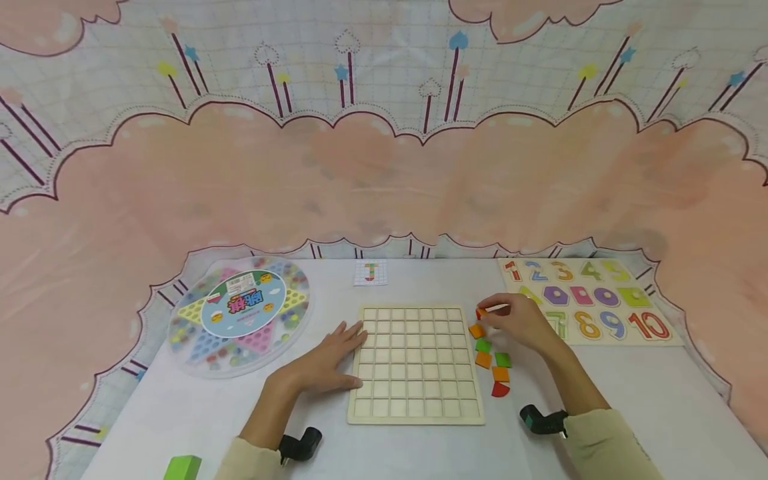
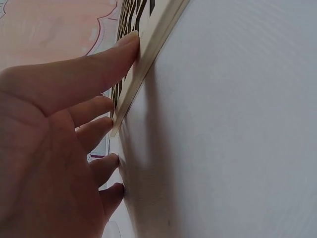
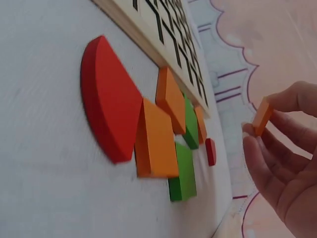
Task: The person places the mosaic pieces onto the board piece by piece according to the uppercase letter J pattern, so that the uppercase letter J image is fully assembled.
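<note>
A wooden grid board (image 1: 416, 421) lies flat at the middle of the table, its squares bare. My left hand (image 1: 324, 360) rests at its left edge, fingers spread; in the left wrist view the thumb (image 2: 94, 69) touches the frame. Beyond the board's right edge, my right hand (image 1: 519, 321) pinches an orange block (image 3: 262, 116) between thumb and fingertips, held above the table. Below it lie a small red piece (image 3: 211, 151), several orange and green blocks, among them a green one (image 1: 503, 360) and an orange one (image 1: 501, 374), and a red quarter-round piece (image 1: 500, 389).
Behind the board lies a card with a J made of coloured squares (image 1: 371, 272). A round Chinese checkers board (image 1: 240, 317) is at the left, a number and shape puzzle (image 1: 591, 300) at the right. A green block (image 1: 183, 468) sits at the near left.
</note>
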### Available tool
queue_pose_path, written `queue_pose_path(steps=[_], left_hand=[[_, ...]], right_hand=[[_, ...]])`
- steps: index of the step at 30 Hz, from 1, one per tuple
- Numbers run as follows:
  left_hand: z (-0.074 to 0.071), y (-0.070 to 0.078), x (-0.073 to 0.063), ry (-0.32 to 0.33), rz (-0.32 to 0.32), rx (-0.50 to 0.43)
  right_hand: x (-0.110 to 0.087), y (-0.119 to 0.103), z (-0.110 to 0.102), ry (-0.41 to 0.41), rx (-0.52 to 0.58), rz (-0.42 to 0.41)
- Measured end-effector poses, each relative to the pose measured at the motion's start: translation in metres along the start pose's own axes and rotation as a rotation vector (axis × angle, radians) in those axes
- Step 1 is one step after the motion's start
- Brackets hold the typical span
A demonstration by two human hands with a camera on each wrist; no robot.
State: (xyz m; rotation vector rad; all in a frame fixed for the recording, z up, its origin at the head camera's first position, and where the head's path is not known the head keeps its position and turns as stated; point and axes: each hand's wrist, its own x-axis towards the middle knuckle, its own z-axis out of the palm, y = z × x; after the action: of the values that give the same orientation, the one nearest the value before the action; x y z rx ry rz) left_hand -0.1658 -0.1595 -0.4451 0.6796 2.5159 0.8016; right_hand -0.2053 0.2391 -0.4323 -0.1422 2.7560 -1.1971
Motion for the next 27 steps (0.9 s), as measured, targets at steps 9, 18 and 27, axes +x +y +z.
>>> queue_pose_path(steps=[9,18,27], left_hand=[[0.001,0.002,0.002,-0.007,0.012,0.013],[0.004,0.004,0.001,0.009,-0.023,0.028],[0.003,0.003,0.002,0.001,-0.021,0.025]], right_hand=[[0.008,-0.019,0.014,-0.022,0.034,-0.065],[0.021,-0.035,0.034,-0.084,0.085,-0.093],[0.030,-0.050,0.061,-0.101,0.156,-0.147]])
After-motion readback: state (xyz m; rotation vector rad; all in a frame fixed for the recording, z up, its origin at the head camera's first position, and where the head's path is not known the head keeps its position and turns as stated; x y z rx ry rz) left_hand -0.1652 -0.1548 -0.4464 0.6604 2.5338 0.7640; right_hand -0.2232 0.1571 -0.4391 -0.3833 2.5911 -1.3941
